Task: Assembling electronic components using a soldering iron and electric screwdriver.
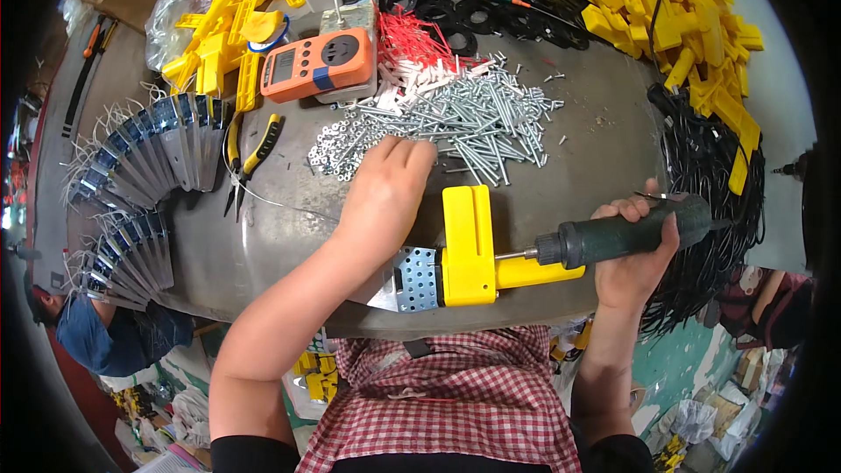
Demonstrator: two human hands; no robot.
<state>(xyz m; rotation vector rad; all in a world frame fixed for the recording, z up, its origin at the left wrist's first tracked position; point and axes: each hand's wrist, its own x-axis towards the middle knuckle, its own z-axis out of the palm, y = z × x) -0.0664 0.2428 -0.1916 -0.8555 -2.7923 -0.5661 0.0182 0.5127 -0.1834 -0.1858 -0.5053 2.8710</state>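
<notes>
My left hand (390,188) reaches over the near edge of a pile of silver screws (491,114) and small nuts (337,147). Its fingers are curled together, and whatever they pinch is hidden. My right hand (626,267) is wrapped round a dark green electric screwdriver (604,238), which lies sideways with its bit pointing left. The bit reaches the right side of a yellow plastic housing (469,241) with a handle-like arm. A perforated metal plate (417,278) projects from the housing's left side, beneath my left forearm.
An orange meter (317,63), yellow-handled pliers (254,153) and fanned metal blades with wires (149,149) occupy the left. Red-and-white wires (407,39) and black rings (473,13) lie behind the screws. Yellow housings (692,26) and black cables (710,201) heap at right.
</notes>
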